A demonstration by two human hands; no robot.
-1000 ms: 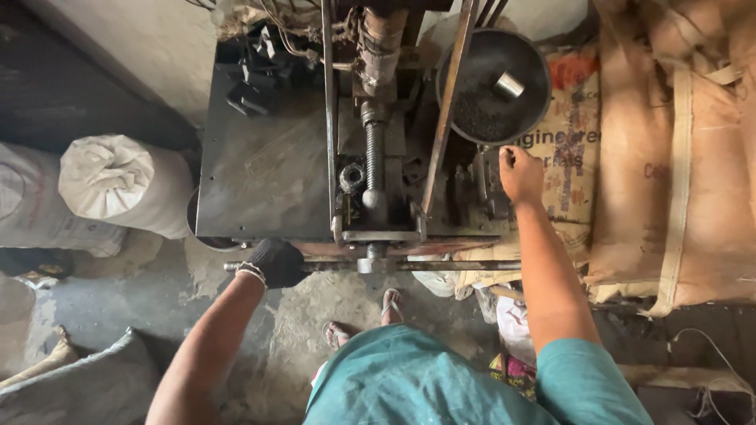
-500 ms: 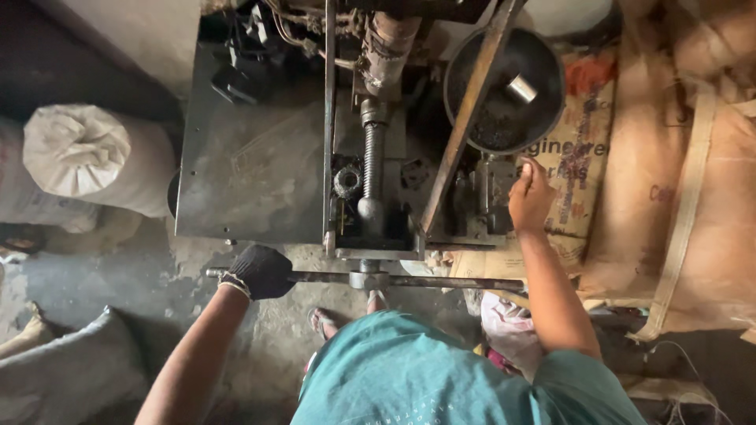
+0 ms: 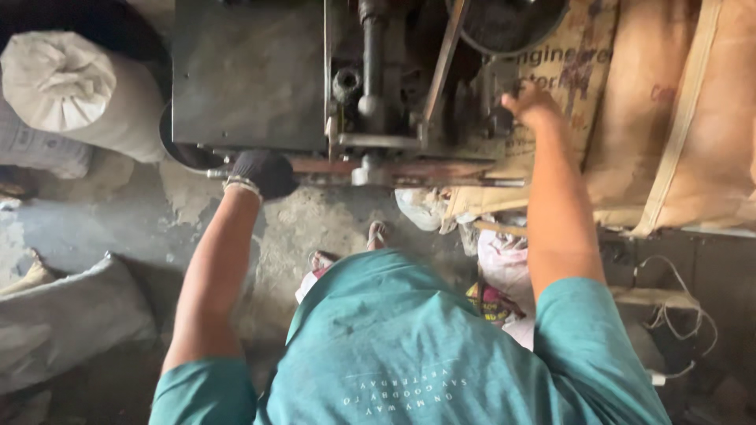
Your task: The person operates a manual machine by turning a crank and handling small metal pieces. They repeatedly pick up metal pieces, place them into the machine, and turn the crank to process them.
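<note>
Left hand (image 3: 264, 173), in a dark glove, fingers wrapped tight round the horizontal bar (image 3: 441, 179) at the front edge of the machine (image 3: 252, 79). Grip sits near the bar's left end; the bar runs right from there, past the vertical screw shaft (image 3: 372, 55) at the machine's middle.

Right hand (image 3: 531, 104), bare, reaches onto the machine's right side, against dark metal parts just right of the slanted wooden strip (image 3: 445, 55). Fingers curled, but can't tell whether they actually hold anything; the contact point is blurred and dark.

Brown sacks (image 3: 669, 118) lean right of the machine. White tied sack (image 3: 75, 90) stands left of it. Grey sack (image 3: 67, 319) lies on the floor below-left of the machine. Sandalled feet (image 3: 346, 248) on the concrete floor just below the bar.
</note>
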